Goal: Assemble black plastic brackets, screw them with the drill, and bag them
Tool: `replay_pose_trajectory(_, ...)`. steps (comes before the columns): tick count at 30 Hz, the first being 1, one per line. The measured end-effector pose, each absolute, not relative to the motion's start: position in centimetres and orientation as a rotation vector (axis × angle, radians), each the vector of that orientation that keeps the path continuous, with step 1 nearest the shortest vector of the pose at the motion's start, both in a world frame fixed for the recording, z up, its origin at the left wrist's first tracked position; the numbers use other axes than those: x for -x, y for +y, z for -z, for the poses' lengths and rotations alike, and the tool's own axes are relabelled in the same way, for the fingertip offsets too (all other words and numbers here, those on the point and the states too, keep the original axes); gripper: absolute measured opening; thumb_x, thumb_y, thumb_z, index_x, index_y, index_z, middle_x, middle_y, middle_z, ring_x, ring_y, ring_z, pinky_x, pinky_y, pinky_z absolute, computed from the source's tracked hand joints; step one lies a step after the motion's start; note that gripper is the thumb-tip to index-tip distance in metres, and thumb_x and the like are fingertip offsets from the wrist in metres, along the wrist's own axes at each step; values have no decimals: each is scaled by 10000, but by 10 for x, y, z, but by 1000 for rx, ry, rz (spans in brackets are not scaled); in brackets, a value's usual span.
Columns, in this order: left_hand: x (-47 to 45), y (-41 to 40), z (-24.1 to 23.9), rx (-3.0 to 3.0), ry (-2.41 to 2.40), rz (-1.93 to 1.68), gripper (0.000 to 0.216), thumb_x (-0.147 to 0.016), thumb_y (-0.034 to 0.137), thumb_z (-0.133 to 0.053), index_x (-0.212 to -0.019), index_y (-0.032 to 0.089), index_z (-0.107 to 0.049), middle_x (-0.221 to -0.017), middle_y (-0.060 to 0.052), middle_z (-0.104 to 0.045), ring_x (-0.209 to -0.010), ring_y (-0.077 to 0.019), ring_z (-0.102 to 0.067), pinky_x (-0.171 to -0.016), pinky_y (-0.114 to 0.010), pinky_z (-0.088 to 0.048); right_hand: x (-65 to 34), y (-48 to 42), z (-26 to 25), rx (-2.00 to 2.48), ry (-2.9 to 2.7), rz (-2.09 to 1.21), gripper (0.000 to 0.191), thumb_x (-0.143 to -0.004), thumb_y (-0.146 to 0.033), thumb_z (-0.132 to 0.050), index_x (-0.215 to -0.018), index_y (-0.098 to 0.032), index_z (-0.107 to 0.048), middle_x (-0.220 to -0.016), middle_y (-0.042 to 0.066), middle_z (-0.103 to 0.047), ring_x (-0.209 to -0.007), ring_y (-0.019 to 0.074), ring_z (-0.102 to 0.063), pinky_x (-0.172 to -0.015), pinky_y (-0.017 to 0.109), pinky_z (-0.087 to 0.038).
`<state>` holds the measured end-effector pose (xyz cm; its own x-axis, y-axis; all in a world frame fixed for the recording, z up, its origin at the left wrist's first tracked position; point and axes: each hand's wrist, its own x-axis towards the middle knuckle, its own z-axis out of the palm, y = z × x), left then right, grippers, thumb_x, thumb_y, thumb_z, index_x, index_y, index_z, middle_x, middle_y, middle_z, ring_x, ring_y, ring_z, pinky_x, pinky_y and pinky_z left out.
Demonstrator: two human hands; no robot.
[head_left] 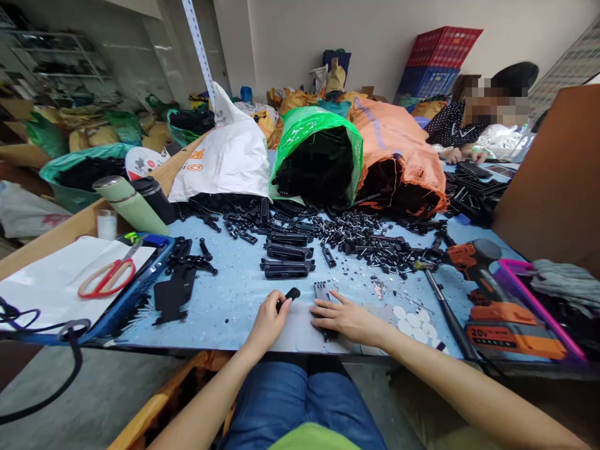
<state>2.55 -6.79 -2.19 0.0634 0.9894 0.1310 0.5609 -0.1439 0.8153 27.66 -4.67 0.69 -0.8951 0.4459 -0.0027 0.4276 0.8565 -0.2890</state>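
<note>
My left hand [270, 317] is closed around a small black plastic arm-like piece [293, 293], whose rounded end sticks out past the fingers. To its right, my right hand [345, 317] lies with fingers stretched across a slotted dark grey plastic part [320, 289]; the palm and fingers hide much of that part. Both hands are low over the front of the blue table [210, 312]. Just beyond them, several long black plastic assemblies [287, 269] lie stacked in a row.
A pile of small black parts and screws [360, 237] spreads before an open green sack [319, 119] and an orange sack [398, 137]. A cordless drill [473, 256], a hammer [450, 312] and white discs [412, 322] lie right. Red scissors [110, 278] lie left. A co-worker [469, 125] sits behind.
</note>
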Motion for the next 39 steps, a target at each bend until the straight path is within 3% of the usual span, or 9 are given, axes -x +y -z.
replay_pose_trajectory(3, -35, -78, 20, -1509, 1482, -1105, 255, -876, 388, -420, -996, 178, -502, -803, -11, -539, -597, -107, -507, -564, -247, -425, -261, -37, -9, 850, -2723, -678, 421, -913, -240, -397, -1331, -285, -405, -1208, 73, -541, -1158, 207, -457, -1026, 477, -273)
replay_pose_trajectory(6, -50, -85, 13, -1357, 1365, -1154, 409, -884, 416, -409, -1205, 171, -472, -871, -41, -565, -525, -80, -493, -507, -230, -432, -239, -41, -3, 1104, -2065, -1139, 496, -942, -401, -293, -1414, -251, -251, -928, 70, -609, -810, 174, -590, -768, 371, -495)
replay_pose_trajectory(9, -62, -87, 2, -1357, 1354, -1165, 447, -891, 421, -395, -1242, 162, -493, -829, -44, -584, -500, -84, -491, -505, -239, -446, -219, -50, 1, 1059, -1577, -1530, 567, -917, -501, -301, -1420, -245, -237, -666, 1, -553, -548, 132, -537, -512, 275, -502)
replay_pose_trajectory(12, -64, -87, -8, -1528, 1443, -1240, 397, -893, 379, -413, -1219, 189, -535, -893, -64, -599, -729, -148, -577, -687, -287, -484, -217, -53, 0, 983, -1531, -1532, 571, -877, -504, -419, -1381, -250, -333, -740, 6, -548, -516, 89, -493, -447, 223, -470)
replay_pose_trajectory(15, -61, -87, -15, -1740, 1501, -1219, 356, -897, 329, -416, -1212, 224, -544, -932, -72, -581, -888, -186, -562, -817, -331, -458, -229, -51, -1, 950, -1728, -1365, 496, -878, -445, -453, -1346, -293, -390, -927, 31, -523, -552, 61, -500, -474, 215, -489)
replay_pose_trajectory(21, -83, -90, -19, -1705, 1577, -1370, 360, -918, 293, -370, -1238, 210, -513, -969, -91, -557, -897, -186, -553, -804, -326, -466, -226, -64, 0, 1029, -1716, -1176, 480, -903, -423, -405, -1368, -321, -344, -988, 46, -519, -561, 77, -517, -503, 246, -515)
replay_pose_trajectory(28, -98, -90, -19, -1630, 1514, -1548, 358, -931, 286, -336, -1236, 197, -501, -1094, -109, -564, -1014, -191, -533, -889, -350, -436, -199, -86, 5, 1095, -1665, -954, 521, -902, -436, -387, -1393, -278, -314, -1221, 95, -499, -1082, 259, -503, -835, 400, -499)
replay_pose_trajectory(34, -86, -91, 16, -1442, 1715, -1201, 407, -910, 309, -357, -1286, 168, -424, -1070, -121, -583, -988, -218, -570, -821, -373, -481, -234, -49, 24, 1171, -2037, -900, 488, -924, -409, -360, -1393, -292, -296, -1245, 57, -513, -1093, 207, -506, -935, 391, -417)
replay_pose_trajectory(39, -77, -84, 18, -2175, 1697, -744, 521, -789, 123, -471, -1299, 218, -422, -1325, -123, -418, -1251, -303, -342, -1010, -519, -294, -333, 57, 13, 1927, -2119, -142, 410, -944, -326, -295, -1335, -240, -386, -1272, 72, -489, -1130, 194, -464, -922, 344, -405)
